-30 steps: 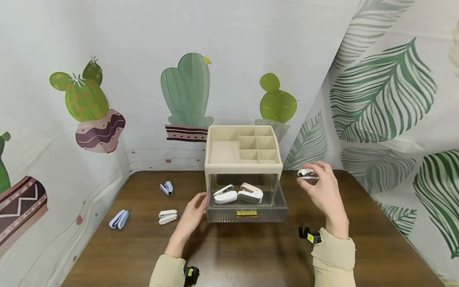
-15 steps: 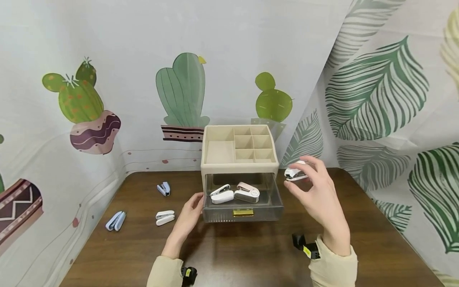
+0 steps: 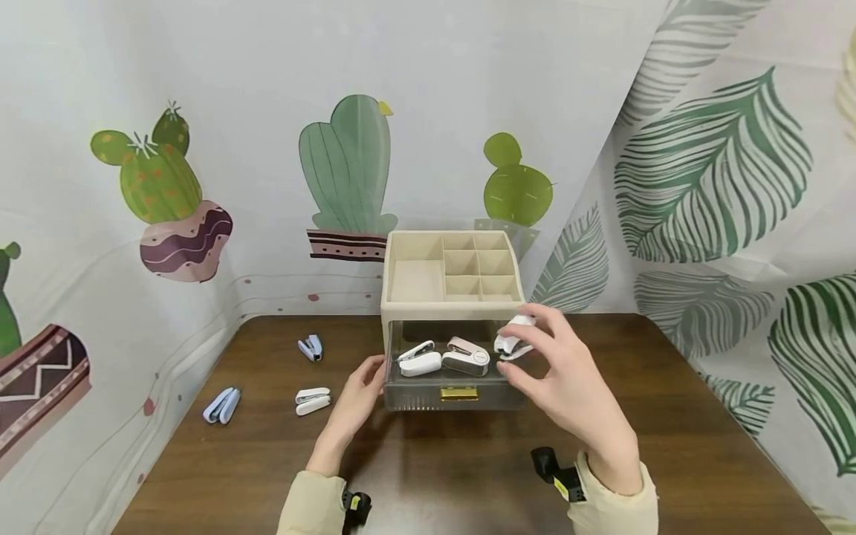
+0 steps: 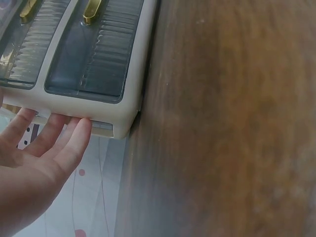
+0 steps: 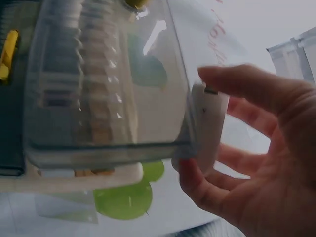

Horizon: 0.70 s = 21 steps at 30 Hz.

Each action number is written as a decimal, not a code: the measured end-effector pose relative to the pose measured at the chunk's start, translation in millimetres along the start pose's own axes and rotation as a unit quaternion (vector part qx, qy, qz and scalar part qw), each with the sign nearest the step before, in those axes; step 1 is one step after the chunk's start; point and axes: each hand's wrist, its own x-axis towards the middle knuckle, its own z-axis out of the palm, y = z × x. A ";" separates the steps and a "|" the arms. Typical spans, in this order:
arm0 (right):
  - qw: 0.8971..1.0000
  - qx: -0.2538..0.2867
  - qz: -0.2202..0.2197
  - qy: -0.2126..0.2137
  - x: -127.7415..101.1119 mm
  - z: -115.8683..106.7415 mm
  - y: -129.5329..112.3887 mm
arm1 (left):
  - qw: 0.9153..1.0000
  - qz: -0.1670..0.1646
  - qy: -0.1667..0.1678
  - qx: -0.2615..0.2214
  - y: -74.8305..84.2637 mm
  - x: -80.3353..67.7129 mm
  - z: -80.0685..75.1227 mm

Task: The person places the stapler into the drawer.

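My right hand (image 3: 568,379) pinches a white stapler (image 3: 513,338) between thumb and fingers, at the right side of the pulled-out clear drawer (image 3: 428,397). In the right wrist view the stapler (image 5: 210,123) appears beside the drawer's clear wall (image 5: 113,153). Inside the drawer lie a white stapler (image 3: 421,362) and a pink and white stapler (image 3: 467,358), side by side. With fairly straight fingers, my left hand (image 3: 354,401) touches the left side of the cream organizer (image 3: 388,308); the left wrist view shows those fingertips (image 4: 81,129) against its side.
On the table (image 3: 455,475) to the left lie a small blue stapler (image 3: 310,347), another blue stapler (image 3: 222,406) and a white stapler (image 3: 313,401). The organizer's top has open compartments (image 3: 461,261). A patterned cloth (image 3: 435,111) hangs behind the table.
My right hand has moved left with the white stapler, from right of the organizer to the open drawer's right edge. My left hand stays at the organizer's side.
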 end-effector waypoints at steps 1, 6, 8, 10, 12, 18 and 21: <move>1.000 -0.003 -0.006 -0.015 0.9 2.1 0.2 | 1.000 0.000 0.002 0.000 -4.1 2.0 0.5; 0.994 -0.024 -0.022 -0.107 11.7 7.5 0.9 | 1.000 0.001 0.009 0.007 -13.9 6.2 1.3; 0.988 -0.033 -0.024 -0.149 19.6 5.9 2.0 | 1.000 0.002 0.012 0.005 -14.6 6.6 1.7; 0.979 -0.043 -0.033 -0.196 29.1 3.3 3.3 | 1.000 0.001 0.014 0.004 -14.3 6.7 1.5; 0.967 -0.048 -0.042 -0.247 39.5 0.5 3.7 | 1.000 -0.002 0.014 0.001 -14.5 7.0 1.4; 0.923 -0.069 -0.044 -0.377 64.5 -5.3 0.0 | 1.000 -0.002 0.011 0.000 -15.0 7.7 1.6; 0.903 -0.090 -0.035 -0.419 73.1 -5.1 -4.9 | 1.000 -0.005 0.011 -0.001 -15.5 7.7 1.6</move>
